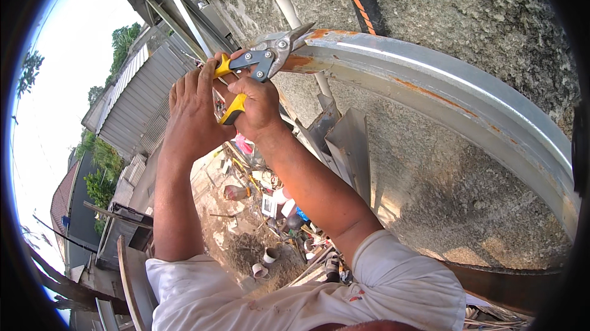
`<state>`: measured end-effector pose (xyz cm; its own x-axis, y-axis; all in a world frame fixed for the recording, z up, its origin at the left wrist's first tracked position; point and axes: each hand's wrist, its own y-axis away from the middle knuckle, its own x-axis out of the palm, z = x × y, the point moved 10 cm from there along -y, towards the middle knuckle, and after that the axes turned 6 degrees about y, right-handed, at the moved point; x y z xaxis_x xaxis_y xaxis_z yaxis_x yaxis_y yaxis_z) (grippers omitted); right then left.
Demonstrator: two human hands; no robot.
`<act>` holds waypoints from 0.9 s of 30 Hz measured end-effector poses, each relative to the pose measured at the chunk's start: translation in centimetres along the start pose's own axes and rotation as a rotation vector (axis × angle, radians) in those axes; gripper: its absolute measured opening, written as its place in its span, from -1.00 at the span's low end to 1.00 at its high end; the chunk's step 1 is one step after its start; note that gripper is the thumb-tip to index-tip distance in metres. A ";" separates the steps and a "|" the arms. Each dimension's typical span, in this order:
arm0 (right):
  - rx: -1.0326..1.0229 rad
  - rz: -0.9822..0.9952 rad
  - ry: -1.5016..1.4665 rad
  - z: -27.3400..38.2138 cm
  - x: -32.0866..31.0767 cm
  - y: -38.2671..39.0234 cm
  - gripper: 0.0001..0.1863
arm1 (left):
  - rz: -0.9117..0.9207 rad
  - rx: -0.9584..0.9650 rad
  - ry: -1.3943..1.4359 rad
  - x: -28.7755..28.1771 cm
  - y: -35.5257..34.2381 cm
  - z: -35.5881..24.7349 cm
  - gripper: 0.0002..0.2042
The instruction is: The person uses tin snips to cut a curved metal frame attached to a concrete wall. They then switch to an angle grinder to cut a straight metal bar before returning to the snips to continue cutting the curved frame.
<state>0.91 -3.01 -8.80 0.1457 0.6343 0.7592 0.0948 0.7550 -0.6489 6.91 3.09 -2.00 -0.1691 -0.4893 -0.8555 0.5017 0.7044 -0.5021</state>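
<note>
A rough concrete wall (442, 122) is seen along the upper right, while a corrugated metal shed (138, 106) and green trees (125, 45) are set against a bright sky on the left. Below, the bare ground (212, 239) is littered with scraps, among which two white cups (260, 271) can be made out. In front of the wall, a grey metal channel (442, 70), marked with rust, is stretched from the upper middle to the right edge. At its rusty left end the metal snips (270, 60) are held, blades pointed up and to the right; whether metal is caught between them cannot be told. The lower yellow handle is gripped by the right hand (258, 105). The upper handle is grasped by the left hand (193, 103), its fingertips partly hidden. Above the channel, an orange-and-black tool (364, 2) is placed against the wall.
</note>
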 end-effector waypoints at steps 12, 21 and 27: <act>0.008 0.086 0.002 -1.1 -0.8 -1.1 -0.73 | -0.283 0.164 0.007 0.1 1.2 -0.2 -0.12; 0.000 0.118 -0.049 -0.4 0.1 -0.7 -0.75 | -0.277 0.160 0.017 -1.2 1.4 -1.4 -0.15; -0.023 0.228 -0.044 -1.0 0.5 -1.0 -0.72 | -0.295 0.156 -0.226 -1.6 2.6 -2.7 -0.20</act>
<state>1.83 -3.61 -7.84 0.1231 0.7953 0.5936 0.0870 0.5872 -0.8048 6.20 7.10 -2.24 -0.1428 -0.7717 -0.6198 0.5851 0.4393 -0.6817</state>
